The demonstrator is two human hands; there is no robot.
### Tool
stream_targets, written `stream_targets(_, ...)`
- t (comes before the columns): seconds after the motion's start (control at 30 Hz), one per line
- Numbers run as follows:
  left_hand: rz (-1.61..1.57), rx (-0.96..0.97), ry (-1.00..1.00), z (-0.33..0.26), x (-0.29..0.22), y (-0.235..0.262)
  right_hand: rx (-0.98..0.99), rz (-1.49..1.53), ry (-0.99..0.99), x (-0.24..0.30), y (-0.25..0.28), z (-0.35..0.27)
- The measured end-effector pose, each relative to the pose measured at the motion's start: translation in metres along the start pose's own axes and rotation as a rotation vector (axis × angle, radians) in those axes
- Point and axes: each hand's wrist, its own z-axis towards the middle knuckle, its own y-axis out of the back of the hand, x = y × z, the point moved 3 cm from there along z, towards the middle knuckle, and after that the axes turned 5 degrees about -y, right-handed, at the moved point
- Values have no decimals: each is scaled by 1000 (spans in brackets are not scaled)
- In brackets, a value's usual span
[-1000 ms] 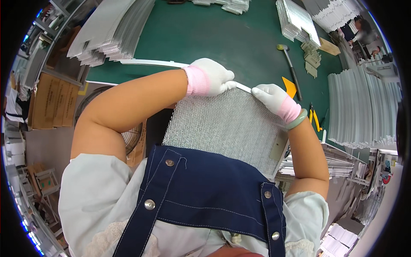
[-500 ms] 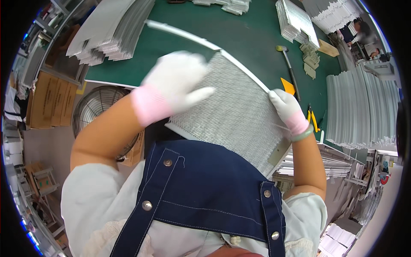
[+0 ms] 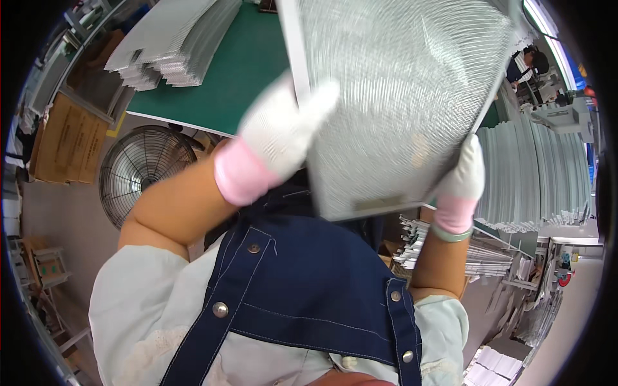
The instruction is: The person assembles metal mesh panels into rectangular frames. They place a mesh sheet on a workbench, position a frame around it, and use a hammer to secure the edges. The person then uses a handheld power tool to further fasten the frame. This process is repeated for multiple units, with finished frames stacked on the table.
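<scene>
Mesh panel (image 3: 405,96), silvery and almost rectangular, fills the upper middle of the frame, lifted off the table and tilted toward the camera. Its step in hand, I judge, is turning or repositioning the piece in the air. The next move seems to call for steady support at both sides, so that the thin sheet does not bend or slip.

Fine rows of mesh cover the face and catch the light in curved, shining bands, strongest at upper right. White strip (image 3: 293,45) runs along the left edge; a thin, darker border closes the lower edge. The top end is cut off by the frame, so I cannot tell how it looks.

At the right edge, the right hand (image 3: 465,170), in a white glove with pink cuff, is clamped on the panel, its fingers partly hidden. At the left edge, the left hand (image 3: 283,125) is blurred: its thumb lies across the front of the panel, but I cannot tell whether the fingers are closed on it.

Farther out, green table (image 3: 212,106) shows at upper left, with a stack of mesh pieces (image 3: 183,45) on it. Round fan (image 3: 147,167) stands below this, and pale stacked sheets (image 3: 537,174) fill the right side.
</scene>
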Motion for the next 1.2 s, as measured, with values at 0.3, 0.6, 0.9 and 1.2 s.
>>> stream_targets(0.3, 786, 801, -2, 105, -40, 52, 1161, 49, -320, -19, -112, -117)
stream_targets(0.6, 869, 1020, 224, 75, 16, 25, 1555, -47, -458, 53, 2, -105)
stream_targets(0.9, 824, 1268, 103, 66, -3, -35, 596, -911, 547, 110, -78, 5)
stream_targets(1.2, 990, 921, -153, 37, -31, -9, 659, -889, 595, 80, -84, 11)
